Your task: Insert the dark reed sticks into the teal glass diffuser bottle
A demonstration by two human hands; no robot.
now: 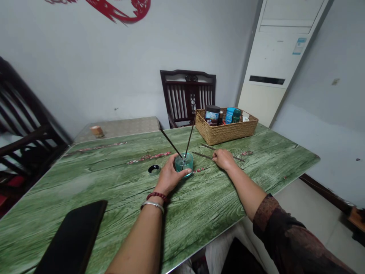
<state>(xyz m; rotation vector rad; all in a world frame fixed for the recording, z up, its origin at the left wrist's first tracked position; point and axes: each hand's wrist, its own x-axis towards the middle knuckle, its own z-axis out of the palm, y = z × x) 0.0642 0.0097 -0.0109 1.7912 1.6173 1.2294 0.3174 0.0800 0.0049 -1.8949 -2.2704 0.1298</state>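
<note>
A teal glass tumbler [184, 163] is grasped by the left hand [170, 176], which partly hides it. Two dark sticks [189, 133], apparently chopsticks, stand tilted inside. Two more sticks [203, 154] lie on the counter [85, 182] right of the tumbler, with the unclenched right hand [224, 160] resting over them.

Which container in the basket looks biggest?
The dark-lidded jar at the wicker basket's left end; it looks wider than the blue container and green bottle beside it.
</note>
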